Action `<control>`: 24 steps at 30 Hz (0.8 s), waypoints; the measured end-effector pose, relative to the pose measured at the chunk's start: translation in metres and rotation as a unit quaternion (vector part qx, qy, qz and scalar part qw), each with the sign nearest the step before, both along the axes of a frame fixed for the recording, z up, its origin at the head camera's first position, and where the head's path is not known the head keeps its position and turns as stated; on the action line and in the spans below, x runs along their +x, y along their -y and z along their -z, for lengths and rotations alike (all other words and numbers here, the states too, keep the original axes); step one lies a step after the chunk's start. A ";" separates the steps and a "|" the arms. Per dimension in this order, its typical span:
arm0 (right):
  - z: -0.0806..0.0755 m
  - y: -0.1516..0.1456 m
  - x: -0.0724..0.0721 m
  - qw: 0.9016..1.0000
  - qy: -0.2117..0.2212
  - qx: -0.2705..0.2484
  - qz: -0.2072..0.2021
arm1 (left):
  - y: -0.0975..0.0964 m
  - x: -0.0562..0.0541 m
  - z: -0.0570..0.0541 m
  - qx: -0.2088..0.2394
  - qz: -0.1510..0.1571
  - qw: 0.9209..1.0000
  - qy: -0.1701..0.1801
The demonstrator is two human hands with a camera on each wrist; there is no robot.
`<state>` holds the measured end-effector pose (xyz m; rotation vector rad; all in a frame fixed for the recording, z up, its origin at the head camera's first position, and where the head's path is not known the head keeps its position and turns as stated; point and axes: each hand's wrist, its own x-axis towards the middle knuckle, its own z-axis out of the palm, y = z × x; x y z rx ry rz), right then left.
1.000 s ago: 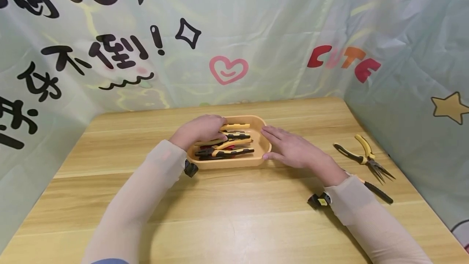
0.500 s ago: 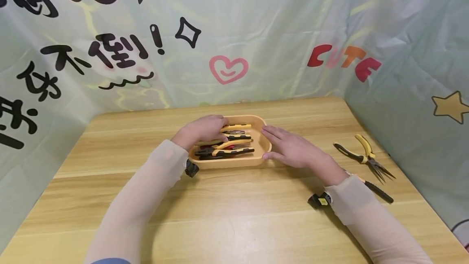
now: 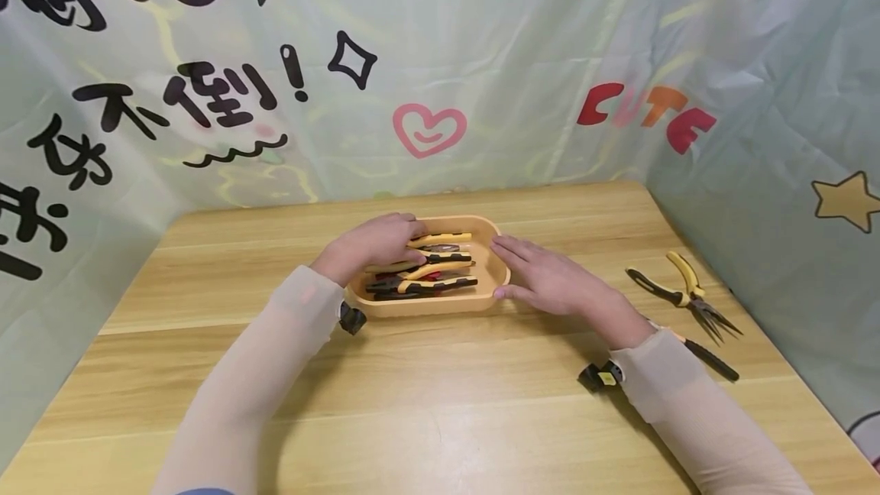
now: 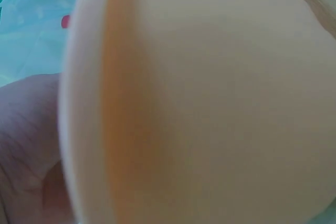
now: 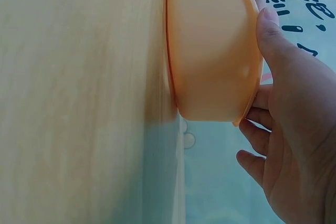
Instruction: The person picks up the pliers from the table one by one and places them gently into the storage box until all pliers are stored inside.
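An orange plastic tray (image 3: pixel 440 304) sits on the wooden table, holding several pliers. One pair of pliers with black and yellow handles (image 3: pixel 440 285) lies along the tray's near side. My left hand (image 3: pixel 378 241) reaches over the tray's left end, thumb and fingertips down among the tools. I cannot tell whether it grips one, as its fingers are partly hidden and the left wrist view shows mostly the tray's wall (image 4: pixel 226 103). At the opposite end, my right hand (image 3: pixel 543 273) rests its extended fingers and thumb against the rim; the right wrist view shows this hand (image 5: pixel 299 114) from behind.
To the right of the right hand lie long-nose pliers (image 3: pixel 687 298) with yellow and black handles, spread apart. Another tool's black handle (image 3: pixel 711 361) shows beyond the right wrist. A printed cloth (image 3: pixel 522 98) stands behind the table and along its sides.
My left hand and wrist have shifted slightly left, after a small move right. Handles under it moved a little to the right. The right hand stays at the rim.
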<state>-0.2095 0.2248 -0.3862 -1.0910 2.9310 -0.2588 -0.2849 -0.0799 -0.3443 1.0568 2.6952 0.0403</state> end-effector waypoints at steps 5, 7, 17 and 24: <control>0.000 0.000 0.001 1.000 0.003 -0.004 0.001 | 0.006 0.003 0.000 0.021 0.007 1.000 -0.010; -0.001 0.001 0.001 1.000 0.002 -0.005 0.002 | 0.008 0.005 0.000 0.036 0.012 0.999 -0.013; -0.001 0.001 -0.002 1.000 -0.003 -0.004 -0.001 | 0.022 0.016 -0.002 0.104 0.004 0.994 -0.036; 0.000 0.001 0.000 1.000 -0.002 -0.007 -0.003 | 0.033 0.021 0.000 0.121 -0.031 0.991 -0.056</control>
